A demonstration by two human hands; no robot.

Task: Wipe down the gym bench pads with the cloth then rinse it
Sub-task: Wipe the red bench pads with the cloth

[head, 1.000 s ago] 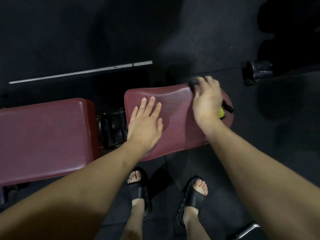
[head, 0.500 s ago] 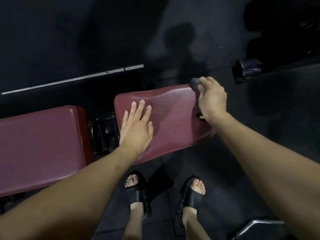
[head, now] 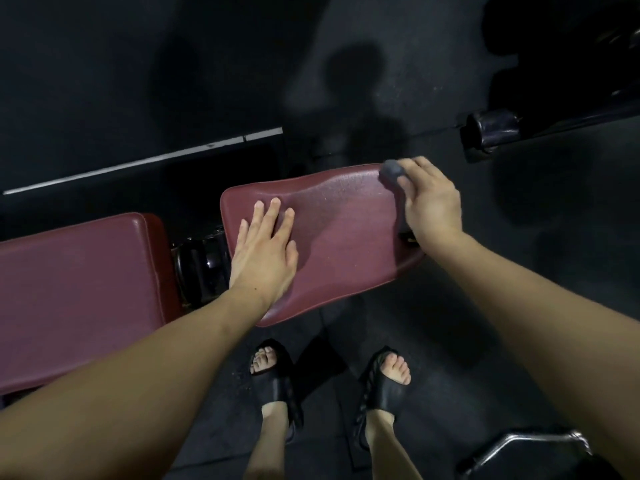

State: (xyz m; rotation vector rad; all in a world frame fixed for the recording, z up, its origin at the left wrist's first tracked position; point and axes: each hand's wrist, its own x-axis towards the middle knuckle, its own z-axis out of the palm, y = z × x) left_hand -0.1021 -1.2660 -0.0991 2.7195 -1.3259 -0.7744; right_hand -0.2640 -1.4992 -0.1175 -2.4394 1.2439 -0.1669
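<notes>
Two maroon bench pads lie below me: the small seat pad (head: 339, 237) in the middle and the long back pad (head: 76, 292) at the left. My left hand (head: 265, 251) rests flat on the seat pad's left part, fingers spread. At the pad's far right corner my right hand (head: 433, 206) presses a dark grey cloth (head: 391, 173) against the edge; a bit of cloth sticks out past my fingers. A small yellow patch shows under my right wrist. The seat pad's surface looks damp and speckled.
A black hinge and frame (head: 201, 261) fill the gap between the pads. A dark metal tube end (head: 491, 131) lies on the floor at the far right, a chrome bar (head: 526, 445) at the near right. My feet in black sandals (head: 277, 382) stand on black rubber flooring.
My right hand with the cloth slid from the top of the seat pad's right end to its far right edge. My left hand stayed flat on the pad. The view shifted slightly.
</notes>
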